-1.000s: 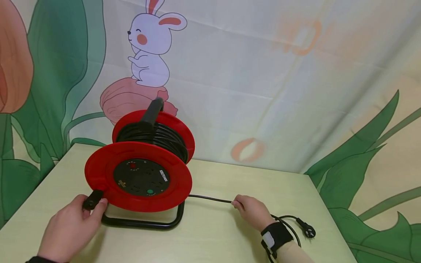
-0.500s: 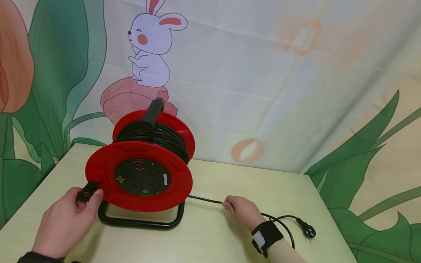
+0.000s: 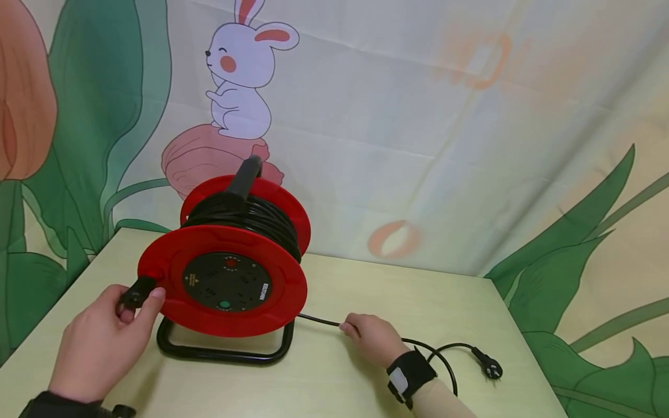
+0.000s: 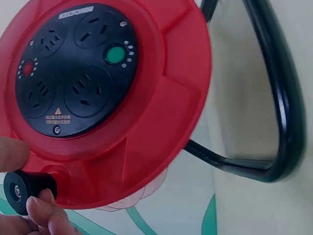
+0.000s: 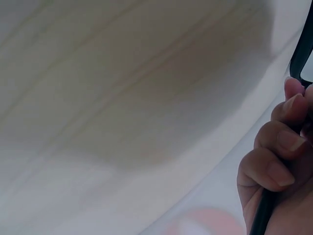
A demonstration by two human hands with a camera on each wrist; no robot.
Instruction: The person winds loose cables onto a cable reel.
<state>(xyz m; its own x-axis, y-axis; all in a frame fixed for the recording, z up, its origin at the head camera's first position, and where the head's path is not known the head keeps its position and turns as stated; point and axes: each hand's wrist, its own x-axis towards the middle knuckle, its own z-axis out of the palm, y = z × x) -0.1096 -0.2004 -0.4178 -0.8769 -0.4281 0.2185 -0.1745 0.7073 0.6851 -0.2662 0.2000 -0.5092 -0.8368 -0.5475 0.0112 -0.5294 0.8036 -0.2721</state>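
Observation:
A red cable reel (image 3: 172,302) with black cable (image 3: 269,217) wound on its drum stands on a black tube frame (image 3: 225,354). My left hand (image 3: 104,337) grips the black crank knob (image 3: 140,291) at the left of the reel's front disc; in the left wrist view, thumb and fingers lie on either side of the knob (image 4: 30,190). To the right of the reel my right hand (image 3: 373,339) holds the loose cable, fingers curled round it in the right wrist view (image 5: 279,147). Behind that hand the cable loops to a black plug (image 3: 490,367) on the table.
The pale table (image 3: 334,383) ends at the right beside a printed curtain (image 3: 355,145), which hangs behind the reel. A black carrying handle (image 3: 244,180) rises above the drum. Sockets and a green button (image 4: 116,55) sit on the reel's dark centre panel.
The left hand has moved up and left with the crank knob, and the front disc has turned clockwise. The right hand has come left towards the reel with the cable. The plug has stayed put.

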